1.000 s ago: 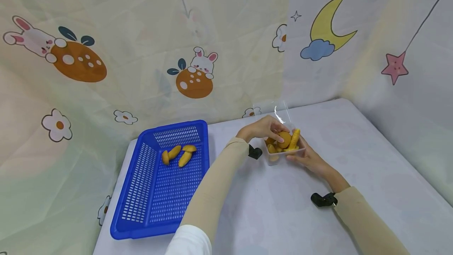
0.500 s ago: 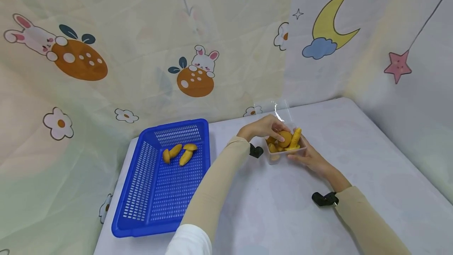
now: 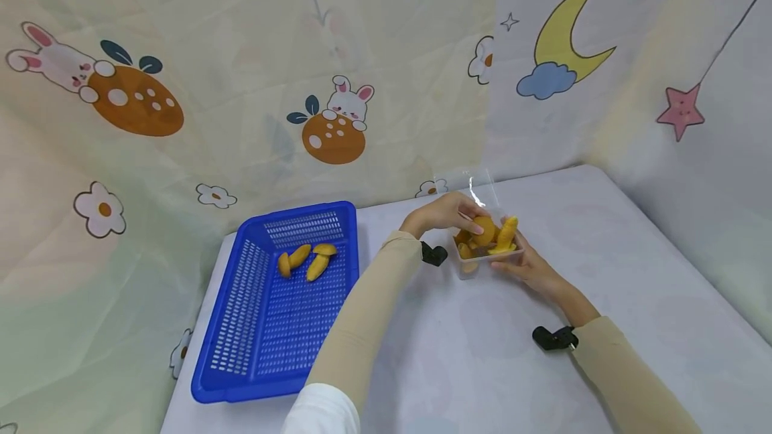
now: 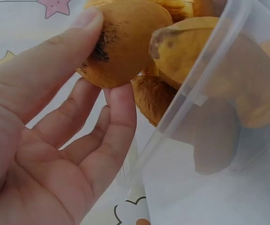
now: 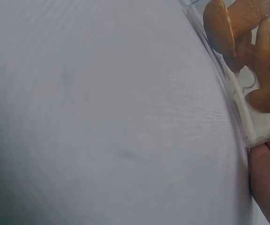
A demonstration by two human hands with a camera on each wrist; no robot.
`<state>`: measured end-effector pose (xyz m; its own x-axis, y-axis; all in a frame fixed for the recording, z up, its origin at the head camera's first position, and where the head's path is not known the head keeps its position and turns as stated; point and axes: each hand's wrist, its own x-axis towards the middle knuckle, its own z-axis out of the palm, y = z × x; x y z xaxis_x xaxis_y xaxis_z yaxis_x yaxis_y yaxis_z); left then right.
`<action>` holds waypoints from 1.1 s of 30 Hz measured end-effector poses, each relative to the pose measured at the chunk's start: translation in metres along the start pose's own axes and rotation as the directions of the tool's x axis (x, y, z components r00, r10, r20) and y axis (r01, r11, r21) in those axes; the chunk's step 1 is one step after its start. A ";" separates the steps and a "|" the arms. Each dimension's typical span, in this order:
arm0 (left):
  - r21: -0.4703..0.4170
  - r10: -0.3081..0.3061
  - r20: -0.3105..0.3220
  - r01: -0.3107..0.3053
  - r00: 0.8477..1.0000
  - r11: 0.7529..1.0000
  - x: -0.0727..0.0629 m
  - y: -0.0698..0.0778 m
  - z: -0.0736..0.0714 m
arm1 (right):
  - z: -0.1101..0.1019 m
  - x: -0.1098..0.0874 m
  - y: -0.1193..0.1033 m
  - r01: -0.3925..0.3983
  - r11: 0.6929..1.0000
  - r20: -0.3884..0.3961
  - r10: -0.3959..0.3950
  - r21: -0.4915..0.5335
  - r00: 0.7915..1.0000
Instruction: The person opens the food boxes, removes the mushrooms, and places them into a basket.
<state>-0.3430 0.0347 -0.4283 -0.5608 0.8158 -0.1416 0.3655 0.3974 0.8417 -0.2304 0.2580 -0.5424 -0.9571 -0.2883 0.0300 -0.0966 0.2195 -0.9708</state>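
Just above the rim of a clear plastic box (image 3: 467, 274), my left hand (image 3: 447, 211) pinches a mushroom (image 3: 484, 230) by its cap. The left wrist view shows this brown cap (image 4: 137, 40) close up, dark specks beside the thumb. Several more yellow-brown mushrooms crowd the box, one of them (image 3: 506, 236) with its stem sticking up past the rim. On the box's right side, my right hand (image 3: 531, 269) holds the wall, its thumb in front. Through the clear wall, the right wrist view shows mushrooms (image 5: 218, 28) inside.
To the left stands a blue perforated basket (image 3: 271, 390) with two mushrooms (image 3: 319, 263) lying in it. The box's clear lid (image 3: 480, 187) stands raised at its back. A printed curtain (image 3: 241, 86) hangs behind the white-covered table (image 3: 458, 367).
My left hand has lifted the pinched mushroom slightly, drawing it a little left. The mushroom beside it has shifted slightly right. My right hand stays on the box.
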 end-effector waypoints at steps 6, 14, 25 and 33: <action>-0.051 -0.004 -0.004 0.004 1.000 0.999 -0.004 -0.005 -0.003 | 0.001 0.001 -0.001 0.016 1.000 -0.002 -0.016 0.010 1.000; -0.054 -0.001 -0.012 0.000 1.000 0.999 -0.011 -0.003 -0.009 | 0.001 0.001 0.000 0.019 1.000 0.001 -0.019 -0.005 1.000; -0.096 0.005 -0.039 -0.009 0.999 0.995 -0.030 0.007 -0.029 | 0.000 0.001 0.001 -0.014 0.999 0.000 0.014 -0.037 1.000; -0.114 0.038 -0.046 -0.043 0.998 0.992 -0.058 0.017 -0.051 | 0.002 0.000 -0.005 -0.057 0.997 -0.015 0.056 -0.047 0.998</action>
<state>-0.3419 -0.0272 -0.3791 -0.5802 0.8100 -0.0851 0.3020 0.3111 0.9011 -0.2295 0.2552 -0.5383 -0.9649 -0.2618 -0.0209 -0.0550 0.2795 -0.9586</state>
